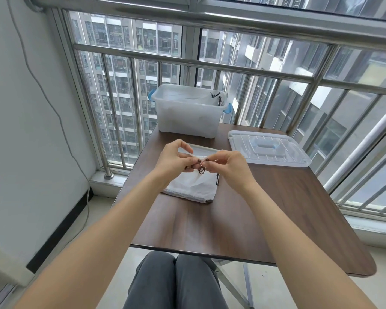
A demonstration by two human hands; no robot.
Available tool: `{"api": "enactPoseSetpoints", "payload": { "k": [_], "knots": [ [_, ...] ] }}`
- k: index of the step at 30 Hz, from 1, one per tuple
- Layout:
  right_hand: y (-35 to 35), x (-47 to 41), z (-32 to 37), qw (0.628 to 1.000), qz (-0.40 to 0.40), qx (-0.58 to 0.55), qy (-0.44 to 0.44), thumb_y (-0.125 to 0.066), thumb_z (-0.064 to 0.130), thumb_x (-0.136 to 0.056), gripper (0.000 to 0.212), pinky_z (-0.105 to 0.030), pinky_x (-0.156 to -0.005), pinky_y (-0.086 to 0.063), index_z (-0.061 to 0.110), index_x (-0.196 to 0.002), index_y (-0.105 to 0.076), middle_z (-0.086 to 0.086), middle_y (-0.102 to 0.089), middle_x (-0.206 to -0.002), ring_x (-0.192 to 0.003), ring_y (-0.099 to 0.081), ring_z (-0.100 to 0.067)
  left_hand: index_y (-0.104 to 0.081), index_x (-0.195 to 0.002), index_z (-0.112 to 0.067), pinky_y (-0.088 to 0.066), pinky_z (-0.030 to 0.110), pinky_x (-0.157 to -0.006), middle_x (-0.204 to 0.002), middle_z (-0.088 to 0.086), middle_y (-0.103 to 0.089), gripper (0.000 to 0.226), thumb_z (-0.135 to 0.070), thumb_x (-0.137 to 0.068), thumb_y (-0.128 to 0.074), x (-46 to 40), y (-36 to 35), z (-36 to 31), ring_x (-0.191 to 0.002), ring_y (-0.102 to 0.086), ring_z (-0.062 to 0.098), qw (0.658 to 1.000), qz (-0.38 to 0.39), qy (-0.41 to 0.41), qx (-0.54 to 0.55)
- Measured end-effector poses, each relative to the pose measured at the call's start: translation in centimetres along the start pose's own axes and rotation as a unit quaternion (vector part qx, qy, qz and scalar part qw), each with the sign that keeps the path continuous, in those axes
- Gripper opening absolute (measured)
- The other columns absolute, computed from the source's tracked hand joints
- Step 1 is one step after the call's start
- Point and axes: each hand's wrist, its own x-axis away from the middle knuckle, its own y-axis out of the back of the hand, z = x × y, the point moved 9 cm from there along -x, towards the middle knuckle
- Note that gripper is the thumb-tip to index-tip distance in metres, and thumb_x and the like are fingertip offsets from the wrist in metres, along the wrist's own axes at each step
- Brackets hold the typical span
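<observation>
My left hand (175, 161) and right hand (230, 165) are both pinching the thin brown cord (201, 170), fingers curled tight, above the white pouch (194, 188) lying mid-counter (276, 208). The cord is probably limp, light and slippery, so I am gripping beside its loop.

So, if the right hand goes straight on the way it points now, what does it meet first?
Probably the left hand: the right hand points leftward at it, and both pinch the brown cord. Depth is unclear.
</observation>
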Motion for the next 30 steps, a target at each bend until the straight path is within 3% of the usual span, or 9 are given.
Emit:
{"api": "enactPoseSetpoints", "payload": {
  "k": [5,9,12,16,23,28,30],
  "knots": [
    [0.8,-0.1,1.7,0.980,-0.086,0.153,0.092,-0.075,0.007,-0.074,0.007,-0.015,-0.062,-0.047,0.009,-0.081,-0.075,-0.007,-0.064,-0.075,-0.063,-0.061,-0.016,-0.048,-0.079,-0.018,-0.051,0.025,-0.059,-0.078,0.010,-0.073,0.025,-0.002,-0.084,-0.066,-0.1,0.4,-0.9,-0.072,-0.070,0.021,0.998,-0.030,-0.044,-0.042],
    [0.3,0.0,2.7,0.937,-0.125,0.289,0.154,-0.069,0.007,-0.076,0.005,-0.031,-0.054,-0.045,0.006,-0.071,-0.067,-0.007,-0.057,-0.072,-0.061,-0.056,-0.026,-0.048,-0.083,-0.019,-0.049,0.021,-0.054,-0.077,0.008,-0.073,0.023,-0.005,-0.085,-0.067,0.2,0.4,-0.9,-0.073,-0.071,0.018,0.997,-0.019,-0.046,-0.052],
    [-0.2,0.4,3.8,0.895,-0.183,0.351,0.204,-0.067,0.002,-0.071,0.015,-0.026,-0.044,-0.033,0.005,-0.063,-0.055,-0.007,-0.050,-0.066,-0.051,-0.046,-0.024,-0.051,-0.086,-0.020,-0.047,0.017,-0.053,-0.077,0.008,-0.073,0.019,-0.007,-0.087,-0.065,0.4,0.3,-1.0,-0.072,-0.071,0.015,0.997,-0.013,-0.053,-0.061],
    [-0.8,1.3,4.7,0.854,-0.234,0.381,0.265,-0.069,0.000,-0.070,0.022,-0.022,-0.037,-0.034,0.007,-0.059,-0.051,-0.005,-0.048,-0.062,-0.049,-0.042,-0.019,-0.059,-0.107,-0.015,-0.047,0.015,-0.056,-0.080,0.005,-0.073,0.016,-0.009,-0.092,-0.057,0.1,0.1,-0.5,-0.071,-0.071,0.011,0.998,0.001,-0.046,-0.046],
    [-1.3,1.9,4.9,0.864,-0.248,0.314,0.306,-0.065,0.000,-0.078,0.020,-0.027,-0.041,-0.040,0.002,-0.062,-0.055,-0.009,-0.048,-0.064,-0.052,-0.045,-0.022,-0.060,-0.118,0.003,-0.046,0.011,-0.053,-0.078,0.006,-0.066,0.026,0.000,-0.096,-0.046,-0.1,-0.7,0.9,-0.057,-0.062,0.002,0.997,0.048,0.040,0.038],
    [-1.2,1.8,4.5,0.868,-0.250,0.296,0.311,-0.062,0.000,-0.080,0.018,-0.029,-0.042,-0.044,0.001,-0.063,-0.057,-0.010,-0.049,-0.065,-0.052,-0.045,-0.021,-0.059,-0.121,0.002,-0.044,0.011,-0.056,-0.091,0.010,-0.066,0.029,0.001,-0.095,-0.048,-0.1,-1.0,1.1,-0.063,-0.060,0.003,0.995,0.072,0.049,0.057],
    [-1.1,1.7,4.2,0.873,-0.249,0.291,0.303,-0.065,0.000,-0.079,0.018,-0.027,-0.044,-0.043,0.001,-0.063,-0.058,-0.010,-0.050,-0.066,-0.052,-0.046,-0.021,-0.063,-0.114,0.001,-0.047,0.011,-0.058,-0.084,0.005,-0.069,0.024,0.002,-0.093,-0.050,0.1,-1.1,0.9,-0.063,-0.063,0.005,0.995,0.069,0.041,0.063]
  ]
}}
